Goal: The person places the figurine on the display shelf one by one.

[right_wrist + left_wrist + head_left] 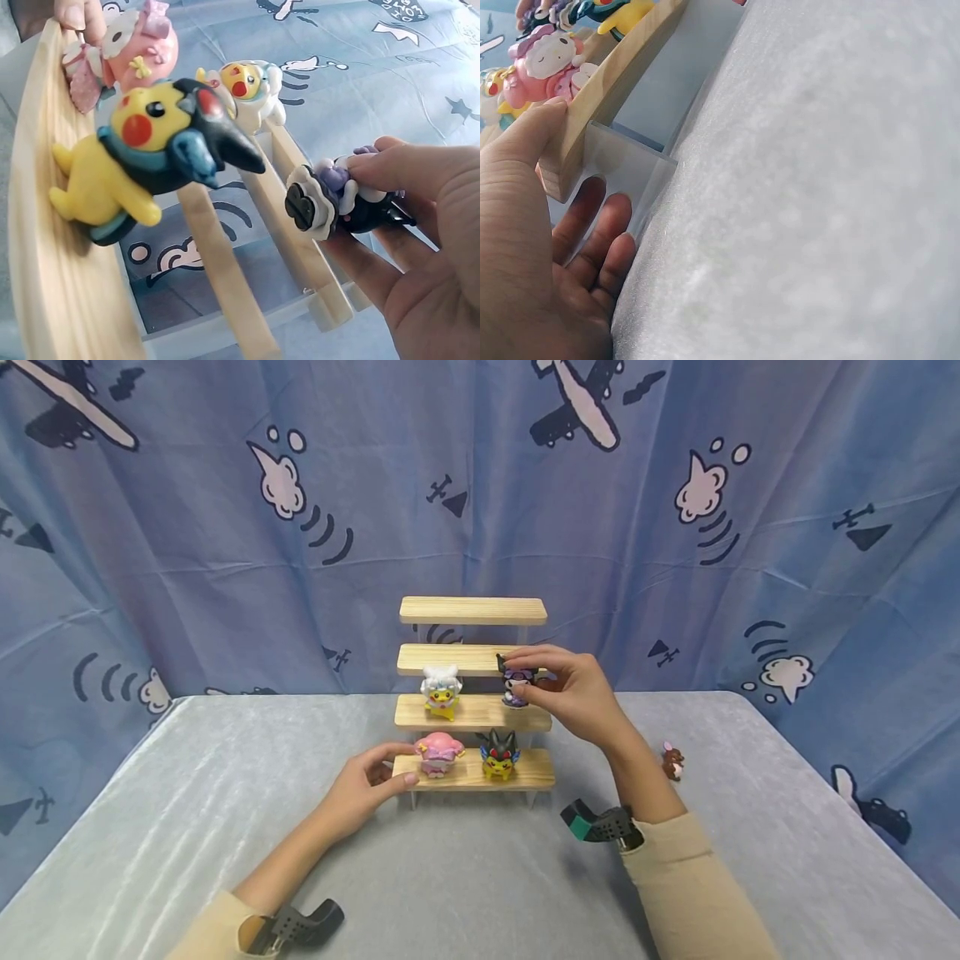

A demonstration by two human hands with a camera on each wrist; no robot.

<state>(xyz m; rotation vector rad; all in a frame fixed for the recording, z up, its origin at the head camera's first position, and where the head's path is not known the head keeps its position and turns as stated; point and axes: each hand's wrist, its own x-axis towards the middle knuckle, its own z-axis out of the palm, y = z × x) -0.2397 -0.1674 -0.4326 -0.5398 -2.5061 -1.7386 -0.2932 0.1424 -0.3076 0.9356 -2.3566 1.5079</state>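
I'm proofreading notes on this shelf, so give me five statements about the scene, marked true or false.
The right hand holds a black-and-purple figurine. True.
The left hand holds the top pale-wood board. False: it holds the left end of the lowest board.
A small brown-and-white figurine is on the pale grey tabletop. True.
In the head view, the rounded pink figurine stands right of the black-hooded yellow figurine. False: left of it.
The white-hooded yellow figurine stands one board above the pink one. True.
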